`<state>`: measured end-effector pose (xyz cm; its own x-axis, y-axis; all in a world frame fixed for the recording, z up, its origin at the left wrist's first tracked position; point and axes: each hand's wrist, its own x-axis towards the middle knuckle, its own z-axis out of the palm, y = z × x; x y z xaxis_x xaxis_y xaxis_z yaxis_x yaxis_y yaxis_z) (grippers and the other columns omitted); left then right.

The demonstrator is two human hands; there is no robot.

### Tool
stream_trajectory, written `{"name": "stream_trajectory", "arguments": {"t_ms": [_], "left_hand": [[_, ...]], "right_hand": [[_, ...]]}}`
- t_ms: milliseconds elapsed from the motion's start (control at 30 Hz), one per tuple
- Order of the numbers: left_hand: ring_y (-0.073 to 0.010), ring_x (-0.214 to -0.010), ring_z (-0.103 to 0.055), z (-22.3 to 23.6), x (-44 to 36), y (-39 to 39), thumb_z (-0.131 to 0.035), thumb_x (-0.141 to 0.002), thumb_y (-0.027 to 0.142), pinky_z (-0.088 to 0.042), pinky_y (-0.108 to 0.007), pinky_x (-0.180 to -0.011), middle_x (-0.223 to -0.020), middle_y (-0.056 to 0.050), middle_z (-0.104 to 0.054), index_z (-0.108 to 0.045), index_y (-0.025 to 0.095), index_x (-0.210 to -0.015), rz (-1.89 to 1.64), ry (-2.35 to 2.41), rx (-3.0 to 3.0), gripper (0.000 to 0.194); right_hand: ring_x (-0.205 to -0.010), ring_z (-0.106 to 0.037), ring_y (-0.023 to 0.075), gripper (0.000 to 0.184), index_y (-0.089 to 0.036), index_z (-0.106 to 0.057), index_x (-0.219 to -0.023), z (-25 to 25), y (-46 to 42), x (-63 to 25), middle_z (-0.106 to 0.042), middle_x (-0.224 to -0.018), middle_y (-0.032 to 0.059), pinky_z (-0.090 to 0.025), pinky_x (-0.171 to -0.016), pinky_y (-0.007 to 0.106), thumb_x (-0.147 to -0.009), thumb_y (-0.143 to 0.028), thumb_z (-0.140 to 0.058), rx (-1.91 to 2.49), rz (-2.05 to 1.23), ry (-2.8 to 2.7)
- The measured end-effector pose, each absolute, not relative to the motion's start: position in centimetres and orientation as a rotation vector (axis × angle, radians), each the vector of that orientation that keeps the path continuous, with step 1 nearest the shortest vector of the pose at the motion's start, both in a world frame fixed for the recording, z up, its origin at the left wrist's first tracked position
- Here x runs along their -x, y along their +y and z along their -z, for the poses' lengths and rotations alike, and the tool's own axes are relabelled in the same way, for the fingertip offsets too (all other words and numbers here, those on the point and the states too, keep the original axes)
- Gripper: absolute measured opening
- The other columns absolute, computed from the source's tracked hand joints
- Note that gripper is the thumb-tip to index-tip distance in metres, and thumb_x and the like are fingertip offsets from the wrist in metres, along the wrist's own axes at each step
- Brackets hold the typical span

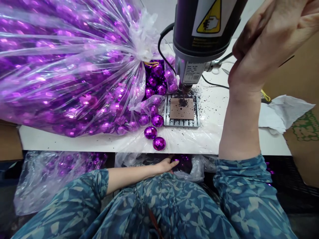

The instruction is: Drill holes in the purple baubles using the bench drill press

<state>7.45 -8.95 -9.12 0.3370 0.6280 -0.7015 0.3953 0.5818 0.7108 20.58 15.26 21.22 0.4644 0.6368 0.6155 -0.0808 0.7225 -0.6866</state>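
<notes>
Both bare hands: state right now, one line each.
Left hand: near shiny purple balls and crumpled clear plastic; open or holding, cannot be told.
Right hand: at the slim silver metal lever; whether closed around it cannot be told.

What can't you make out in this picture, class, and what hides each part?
Head view: end of the lever, hidden behind the right hand.
Head view: anything under the left hand, hidden by it.
Head view: top of the drill, cut off by the upper edge.
Head view: left end of the bag, cut off by the left edge.
Head view: fine print on the lower label, too small.
</notes>
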Motion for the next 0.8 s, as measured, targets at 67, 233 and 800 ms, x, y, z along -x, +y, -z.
{"name": "stream_trajectory", "arguments": {"t_ms": [67,233,800], "left_hand": [[-0.0229,-0.079,-0.072,6.3,-6.7,-9.0,-0.059,-0.097,0.043,-0.063,-0.038,-0.077,-0.107,-0.01,-0.074,-0.056,0.023,-0.144,-0.097,1.248,-1.405,0.051],[-0.0272,-0.101,-0.073,-0.5,-3.5,-9.3,-0.045,-0.102,0.021,-0.06,-0.041,-0.087,-0.115,-0.014,-0.075,-0.06,0.028,-0.142,-0.245,1.089,-2.45,0.044],[-0.0266,-0.118,-0.066,-4.0,-1.8,4.1,-0.073,-0.09,0.029,-0.06,-0.047,-0.098,-0.127,-0.013,-0.063,-0.055,0.021,-0.133,-1.02,1.053,-2.29,0.047]], "right_hand": [[-0.035,-0.033,-0.0024,0.057,-0.025,-0.021,-0.045,-21.6,14.6,-20.5,-0.027,-0.035,-0.0081,-0.02,-0.045,0.018,-0.095,-0.002,-0.038,0.692,-0.487,-1.017],[-0.035,-0.033,-0.0034,0.054,-0.022,-0.033,-0.043,-21.2,14.7,-20.6,-0.03,-0.035,-0.009,-0.022,-0.046,0.017,-0.093,-0.01,-0.049,0.601,-0.476,-1.04],[-0.038,-0.034,0.001,0.055,-0.021,-0.037,-0.049,-19.5,15.7,-20.7,-0.036,-0.041,-0.0086,-0.03,-0.049,0.023,-0.068,-0.068,-0.06,0.47,-0.346,-1.069]]}}
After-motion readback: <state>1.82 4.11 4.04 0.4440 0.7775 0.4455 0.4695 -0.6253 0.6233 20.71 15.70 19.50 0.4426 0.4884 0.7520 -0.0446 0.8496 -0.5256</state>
